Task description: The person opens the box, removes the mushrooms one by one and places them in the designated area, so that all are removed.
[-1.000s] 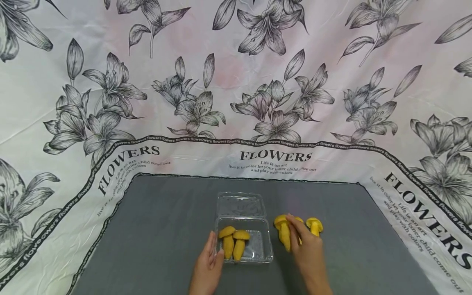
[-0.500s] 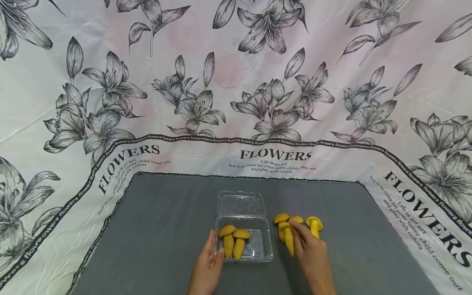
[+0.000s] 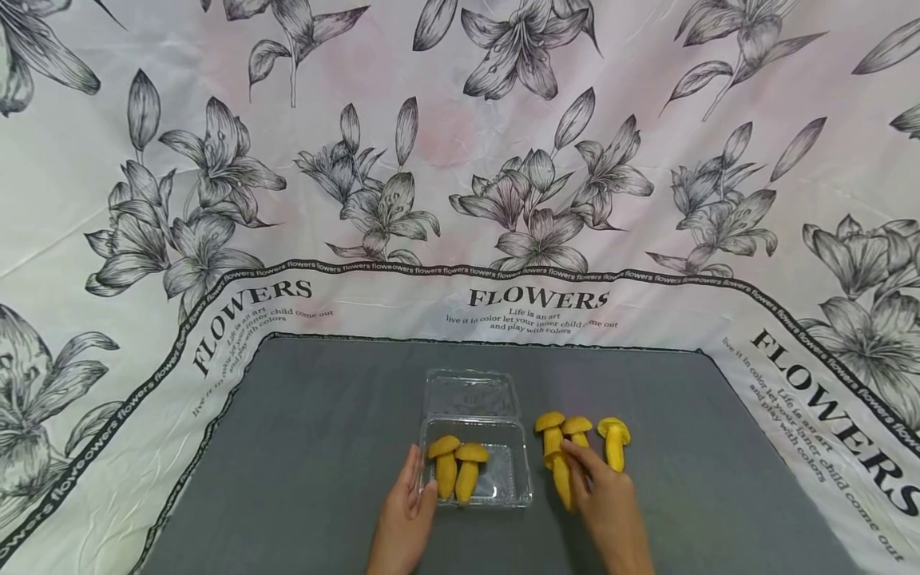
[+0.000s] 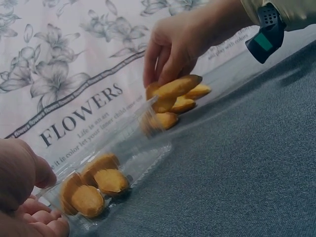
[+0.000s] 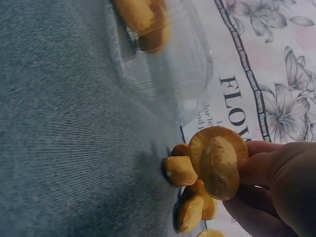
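My right hand (image 3: 611, 499) pinches a yellow toy mushroom (image 3: 562, 481) by its cap, between thumb and fingers. In the right wrist view that mushroom (image 5: 219, 165) shows its stem end and the underside of its cap. To the left stands a clear plastic box (image 3: 509, 471) with its lid (image 3: 470, 393) folded back. My left hand (image 3: 406, 511) holds the box at its left side, fingers along the outer wall and thumb at the near corner. Inside, two mushrooms (image 3: 446, 467) lie side by side in the left half, caps away from me.
Three more mushrooms lie right of the box: one (image 3: 550, 426) just beyond the held one, another (image 3: 577, 427) partly behind my right hand, and a third (image 3: 614, 443) farther right. They rest on a grey cloth-covered table (image 3: 316, 431). A flower-printed curtain (image 3: 388, 299) borders its back and sides.
My right hand has drawn one mushroom out of the group, towards me and slightly left, uncovering the others behind it. My left hand and the box stay in place.
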Available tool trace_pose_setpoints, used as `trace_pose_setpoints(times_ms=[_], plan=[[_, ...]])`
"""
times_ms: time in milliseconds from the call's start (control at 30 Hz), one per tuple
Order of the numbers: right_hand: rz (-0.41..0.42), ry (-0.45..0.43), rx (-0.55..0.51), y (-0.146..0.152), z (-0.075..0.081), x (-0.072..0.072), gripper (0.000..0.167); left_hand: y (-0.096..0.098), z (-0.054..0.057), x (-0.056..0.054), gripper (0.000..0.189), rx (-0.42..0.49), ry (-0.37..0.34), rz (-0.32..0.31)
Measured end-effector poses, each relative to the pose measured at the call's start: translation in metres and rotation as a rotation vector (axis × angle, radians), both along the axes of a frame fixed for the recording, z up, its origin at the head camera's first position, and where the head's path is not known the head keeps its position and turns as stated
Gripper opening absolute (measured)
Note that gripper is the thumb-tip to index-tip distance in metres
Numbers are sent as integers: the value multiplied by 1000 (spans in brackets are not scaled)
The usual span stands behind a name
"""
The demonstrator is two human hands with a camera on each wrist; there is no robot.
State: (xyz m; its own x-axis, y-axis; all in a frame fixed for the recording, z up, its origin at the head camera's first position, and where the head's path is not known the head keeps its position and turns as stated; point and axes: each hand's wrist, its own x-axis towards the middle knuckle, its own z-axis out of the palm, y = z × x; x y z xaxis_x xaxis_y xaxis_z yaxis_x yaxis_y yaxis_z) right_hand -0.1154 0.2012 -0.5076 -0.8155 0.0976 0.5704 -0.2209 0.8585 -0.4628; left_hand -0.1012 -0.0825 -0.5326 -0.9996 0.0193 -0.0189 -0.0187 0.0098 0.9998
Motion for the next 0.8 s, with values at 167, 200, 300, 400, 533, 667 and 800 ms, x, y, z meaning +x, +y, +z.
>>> trace_pose_setpoints(times_ms=[167, 200, 300, 400, 533, 667, 800], plan=[[-10, -91, -13, -1, -2, 3, 27, 0, 0, 1, 69, -12, -23, -2], [-11, -95, -11, -1, -2, 3, 27, 0, 0, 1, 69, -10, -23, -1], [-6, -84, -10, -1, -3, 3, 28, 1, 0, 1, 69, -1, -11, 3], [-4, -78, -13, 1, -4, 4, 28, 1, -1, 1, 69, 1, 1, 2], [-5, -130, -24, 2, -4, 5, 28, 0, 0, 1, 69, -3, 18, 1], [0, -189, -22, 2, -5, 5, 26, -1, 2, 2, 69, -12, 22, 5], [17, -128, 4, 3, -9, 5, 26, -1, 2, 2, 70, -21, 3, 3]])
